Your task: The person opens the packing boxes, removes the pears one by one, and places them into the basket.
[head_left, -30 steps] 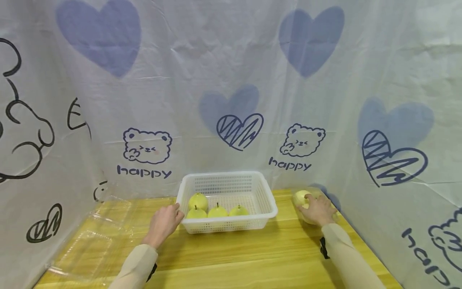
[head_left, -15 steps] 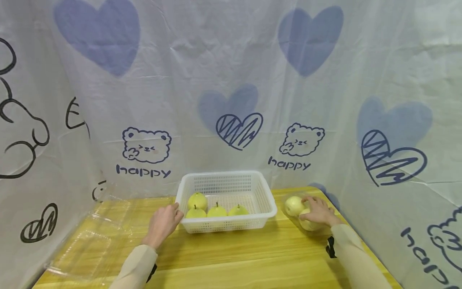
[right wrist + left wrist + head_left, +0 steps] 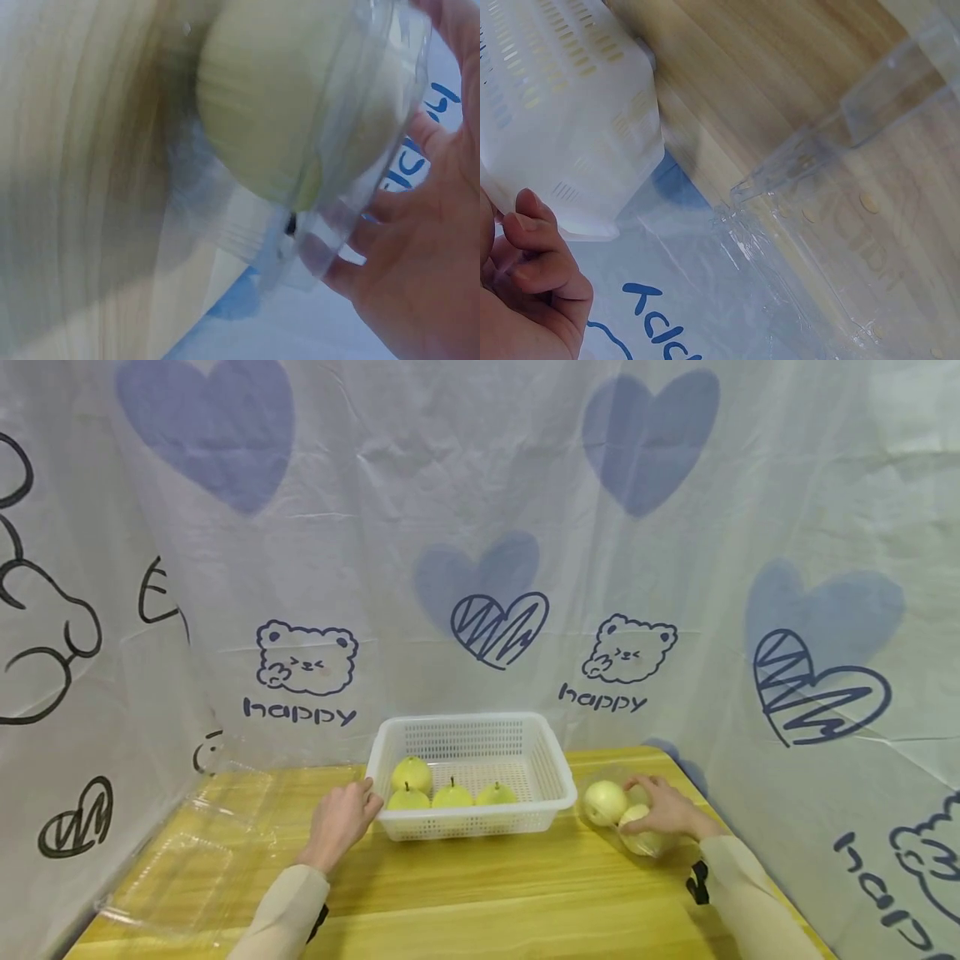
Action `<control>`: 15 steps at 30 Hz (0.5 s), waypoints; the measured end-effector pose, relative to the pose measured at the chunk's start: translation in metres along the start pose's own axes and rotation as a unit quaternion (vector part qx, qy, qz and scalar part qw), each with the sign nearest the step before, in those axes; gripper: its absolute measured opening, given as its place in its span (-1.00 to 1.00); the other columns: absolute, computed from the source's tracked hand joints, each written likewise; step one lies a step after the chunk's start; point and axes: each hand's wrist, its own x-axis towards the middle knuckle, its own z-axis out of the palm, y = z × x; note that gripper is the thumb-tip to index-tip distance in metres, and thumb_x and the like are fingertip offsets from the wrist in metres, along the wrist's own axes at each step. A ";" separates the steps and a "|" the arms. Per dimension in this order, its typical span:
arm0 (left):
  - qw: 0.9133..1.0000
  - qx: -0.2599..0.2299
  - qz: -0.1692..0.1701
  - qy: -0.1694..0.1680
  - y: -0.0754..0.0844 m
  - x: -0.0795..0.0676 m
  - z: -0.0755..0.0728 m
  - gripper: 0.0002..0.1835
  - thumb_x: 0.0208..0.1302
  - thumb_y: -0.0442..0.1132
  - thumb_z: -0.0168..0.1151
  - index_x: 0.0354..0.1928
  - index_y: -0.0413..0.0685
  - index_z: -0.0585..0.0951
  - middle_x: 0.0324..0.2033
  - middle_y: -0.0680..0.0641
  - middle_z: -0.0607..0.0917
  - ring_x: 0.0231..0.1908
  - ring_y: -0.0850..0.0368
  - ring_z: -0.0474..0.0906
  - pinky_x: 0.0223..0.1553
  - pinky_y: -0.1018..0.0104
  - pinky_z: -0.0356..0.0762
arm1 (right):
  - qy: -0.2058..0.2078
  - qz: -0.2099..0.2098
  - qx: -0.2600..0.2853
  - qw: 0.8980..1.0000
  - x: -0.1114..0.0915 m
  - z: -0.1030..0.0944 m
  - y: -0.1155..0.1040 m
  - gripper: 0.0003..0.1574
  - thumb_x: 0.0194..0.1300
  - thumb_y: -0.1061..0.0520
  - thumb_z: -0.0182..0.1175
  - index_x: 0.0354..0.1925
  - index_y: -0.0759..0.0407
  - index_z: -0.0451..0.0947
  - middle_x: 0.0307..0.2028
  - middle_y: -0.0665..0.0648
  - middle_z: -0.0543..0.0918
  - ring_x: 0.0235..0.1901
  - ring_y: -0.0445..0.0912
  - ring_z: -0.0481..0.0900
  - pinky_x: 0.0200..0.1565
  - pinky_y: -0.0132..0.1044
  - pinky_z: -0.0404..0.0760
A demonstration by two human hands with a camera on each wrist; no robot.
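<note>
A white slatted plastic basket (image 3: 480,823) stands on the wooden table with several yellow-green pears (image 3: 412,775) along its front and left side. My left hand (image 3: 341,820) holds the basket's left rim, its fingers curled beside the rim in the left wrist view. To the right of the basket, my right hand (image 3: 666,810) grips a clear plastic box (image 3: 367,112), thumb and fingers over its edge. Two pale pears (image 3: 604,802) show inside this box, side by side in the head view. The right wrist view has one pear (image 3: 259,97) with its dark stem close up behind the clear wall.
Two clear plastic trays (image 3: 168,881) lie on the table's left side, one behind the other. A white curtain (image 3: 480,510) with blue hearts and bear drawings hangs along the back and both sides. The wooden table (image 3: 480,893) extends toward me.
The clear box with its pears has slid left and a little nearer to me, its left end turned toward the basket. My right hand moved with it. The left hand keeps its place.
</note>
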 end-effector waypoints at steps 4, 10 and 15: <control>1.000 0.002 0.000 -0.003 0.000 0.000 0.000 -0.56 0.22 -0.26 0.06 0.11 -0.29 0.62 -0.72 0.00 0.35 -0.71 0.17 0.24 -0.70 0.33 0.19 | -0.049 -0.028 0.035 0.998 -0.006 -0.003 -0.007 -0.11 -0.12 -0.18 0.53 0.12 0.03 0.38 0.19 0.39 0.46 0.19 0.34 0.38 0.09 0.31 0.40; 1.000 0.001 0.002 -0.002 0.000 0.000 0.000 -0.57 0.22 -0.26 0.06 0.08 -0.28 0.63 -0.72 0.01 0.35 -0.71 0.18 0.23 -0.70 0.33 0.19 | -0.114 -0.039 0.085 0.989 -0.014 -0.008 -0.021 -0.15 -0.11 -0.09 0.55 0.09 0.00 0.35 0.26 0.47 0.30 0.28 0.41 0.21 0.14 0.41 0.29; 1.000 0.001 0.004 -0.002 0.001 0.000 -0.001 -0.64 0.22 -0.27 0.05 -0.02 -0.26 0.66 -0.71 0.01 0.34 -0.70 0.17 0.24 -0.69 0.33 0.19 | -0.134 -0.032 0.079 0.987 -0.013 -0.009 -0.024 -0.16 -0.07 -0.15 0.54 0.11 -0.05 0.34 0.26 0.47 0.27 0.27 0.40 0.21 0.13 0.44 0.27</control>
